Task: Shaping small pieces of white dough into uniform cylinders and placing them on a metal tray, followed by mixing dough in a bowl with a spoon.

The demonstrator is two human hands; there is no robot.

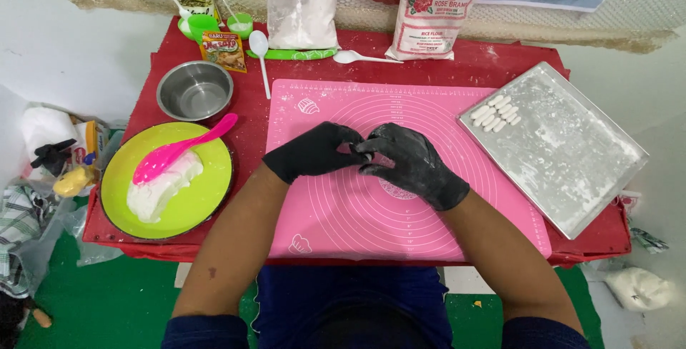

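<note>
- Our gloved left hand point(314, 151) and right hand point(411, 163) meet over the pink mat point(343, 213).
- Fingers point(364, 147) pinch together; whatever they hold stays hidden.
- Dough pieces point(498, 112) lie on the tray point(572, 170), well apart.

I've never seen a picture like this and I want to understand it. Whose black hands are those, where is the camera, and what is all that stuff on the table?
The camera sits on a person's head and looks down, so you see their own arms. The left hand and right hand wear black gloves and meet over a pink baking mat. They seem to pinch something small between the fingertips, too hidden to name. On the left is a green plate with white dough and a pink spatula, plus a steel bowl. On the right a floured metal tray holds small white dough pieces. Bags of flour and white spoons stand at the back.
</note>
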